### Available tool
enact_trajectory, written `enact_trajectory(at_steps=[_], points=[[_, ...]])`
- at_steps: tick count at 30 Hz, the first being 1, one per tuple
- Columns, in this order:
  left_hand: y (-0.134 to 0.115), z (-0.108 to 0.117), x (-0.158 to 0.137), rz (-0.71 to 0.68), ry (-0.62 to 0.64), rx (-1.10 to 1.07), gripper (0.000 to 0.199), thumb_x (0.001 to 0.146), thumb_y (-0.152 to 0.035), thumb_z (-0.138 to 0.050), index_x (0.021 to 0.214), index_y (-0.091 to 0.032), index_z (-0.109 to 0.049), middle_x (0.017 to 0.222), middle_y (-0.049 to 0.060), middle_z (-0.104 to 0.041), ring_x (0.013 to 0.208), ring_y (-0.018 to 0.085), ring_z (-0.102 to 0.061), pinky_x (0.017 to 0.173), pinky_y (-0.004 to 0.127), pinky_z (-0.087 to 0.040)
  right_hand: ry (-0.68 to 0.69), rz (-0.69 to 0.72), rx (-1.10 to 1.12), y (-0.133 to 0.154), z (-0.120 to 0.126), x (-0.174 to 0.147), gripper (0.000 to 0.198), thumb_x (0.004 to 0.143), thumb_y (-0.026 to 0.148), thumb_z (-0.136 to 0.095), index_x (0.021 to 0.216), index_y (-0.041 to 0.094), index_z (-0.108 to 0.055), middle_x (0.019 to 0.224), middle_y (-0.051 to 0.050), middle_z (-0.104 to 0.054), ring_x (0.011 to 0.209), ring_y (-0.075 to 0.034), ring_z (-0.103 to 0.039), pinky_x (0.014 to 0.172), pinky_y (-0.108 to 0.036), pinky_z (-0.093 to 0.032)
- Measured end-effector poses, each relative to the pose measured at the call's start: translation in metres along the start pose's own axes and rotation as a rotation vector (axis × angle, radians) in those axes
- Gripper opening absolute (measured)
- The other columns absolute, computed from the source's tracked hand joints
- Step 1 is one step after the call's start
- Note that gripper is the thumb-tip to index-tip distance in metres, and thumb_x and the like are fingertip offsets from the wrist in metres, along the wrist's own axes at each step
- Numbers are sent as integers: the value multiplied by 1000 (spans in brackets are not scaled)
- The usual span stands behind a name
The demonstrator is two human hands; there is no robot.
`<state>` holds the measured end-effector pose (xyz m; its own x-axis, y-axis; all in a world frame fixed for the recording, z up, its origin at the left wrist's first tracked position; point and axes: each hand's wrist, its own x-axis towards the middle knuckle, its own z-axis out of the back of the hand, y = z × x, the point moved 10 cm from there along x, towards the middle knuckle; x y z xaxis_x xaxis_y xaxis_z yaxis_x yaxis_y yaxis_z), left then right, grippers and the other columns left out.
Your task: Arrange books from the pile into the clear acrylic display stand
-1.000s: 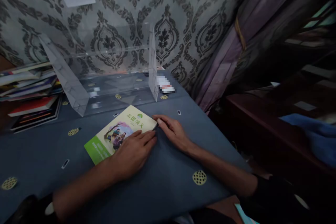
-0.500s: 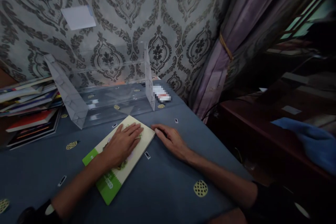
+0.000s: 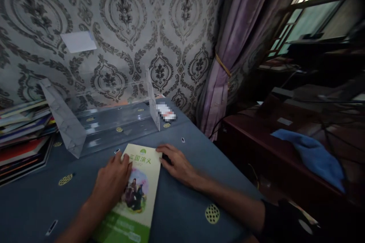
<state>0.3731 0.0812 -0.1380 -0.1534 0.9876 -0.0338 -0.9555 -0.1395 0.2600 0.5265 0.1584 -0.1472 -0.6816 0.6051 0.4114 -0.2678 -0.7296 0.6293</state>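
Observation:
A book (image 3: 152,190) with a pale cream and green cover lies face up before me on the table, its title upright to my view. The cover shows green Chinese characters and a round picture of figures. My left hand (image 3: 114,174) grips the book's left edge, fingertips bent over the cover near the top. At the top right corner, my right hand (image 3: 178,165) holds the edge between thumb and fingers. My left forearm hides part of the green lower band.
A clear acrylic rack (image 3: 64,121) stands behind the book. Stacked books (image 3: 25,136) lie at the left, and a blurred white item (image 3: 165,113) sits right of the rack. Beyond the blue tablecloth (image 3: 182,205) are a purple curtain (image 3: 221,60) and a blue cloth (image 3: 310,155).
The book has turned counterclockwise, so its title now faces me upright. My left hand has slid from the cover's middle to its left edge; my right hand has closed on the corner.

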Motion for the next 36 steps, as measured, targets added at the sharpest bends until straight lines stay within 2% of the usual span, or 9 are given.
enact_trajectory(at_steps=[5,10,14,18,21,25,30,33,36], points=[[-12,-5,-8,-4,112,-2,34,106,-27,-28,114,-18,-59,107,10,-63,78,24,-72,62,32,-54,-9,-89,-25,-14,1,-2,34,91,17,-53,124,18,-62,136,-16,-57,126,-26,-58,106,-43,-48],[-15,-6,-10,-11,137,11,34,105,-23,-27,117,-16,-58,109,11,-63,83,26,-72,63,36,-56,-27,-150,50,-16,6,-2,33,91,18,-54,122,21,-64,133,-13,-58,123,-26,-60,106,-43,-48],[-20,-1,-8,-26,94,21,36,104,-16,-26,111,-15,-61,112,12,-62,100,28,-67,64,34,-57,-42,-268,264,-26,7,-1,29,87,20,-56,113,19,-68,126,-13,-60,111,-24,-65,98,-40,-54],[-23,-4,-5,-45,68,8,32,100,-7,-33,111,-15,-61,112,12,-61,103,27,-65,62,32,-56,-66,-438,648,-41,-2,-5,27,84,28,-63,110,18,-65,110,-10,-67,108,-25,-66,95,-42,-55],[-21,-6,-5,-47,41,6,29,96,-5,-38,110,-15,-62,109,11,-60,100,28,-65,59,30,-54,-58,-564,910,-48,-15,-11,38,80,36,-70,114,20,-62,112,-9,-65,106,-24,-66,85,-38,-59],[-21,-5,-7,-61,-9,4,29,95,-3,-38,105,-16,-62,105,11,-60,93,27,-65,57,30,-52,-75,-666,1010,-54,-21,-17,53,69,38,-81,114,20,-60,102,-5,-63,99,-21,-66,77,-32,-59],[-15,-7,-6,-42,-30,-48,27,101,-16,-34,110,-18,-60,109,12,-60,97,26,-63,54,27,-47,-12,-635,951,-49,-16,-11,45,72,40,-77,109,20,-63,97,-5,-63,95,-21,-65,66,-29,-58],[-4,-5,-4,-5,-101,-161,28,102,-25,-33,115,-20,-57,119,13,-58,108,28,-60,56,28,-48,-26,-561,727,-47,-5,-7,34,77,33,-70,108,20,-64,105,-8,-64,97,-23,-64,61,-28,-56],[8,-7,0,-12,-166,-316,30,100,-29,-34,117,-20,-57,119,12,-58,109,28,-60,70,34,-52,-42,-433,417,-39,6,-4,30,79,21,-64,110,20,-65,111,-8,-65,98,-22,-64,69,-30,-56]])
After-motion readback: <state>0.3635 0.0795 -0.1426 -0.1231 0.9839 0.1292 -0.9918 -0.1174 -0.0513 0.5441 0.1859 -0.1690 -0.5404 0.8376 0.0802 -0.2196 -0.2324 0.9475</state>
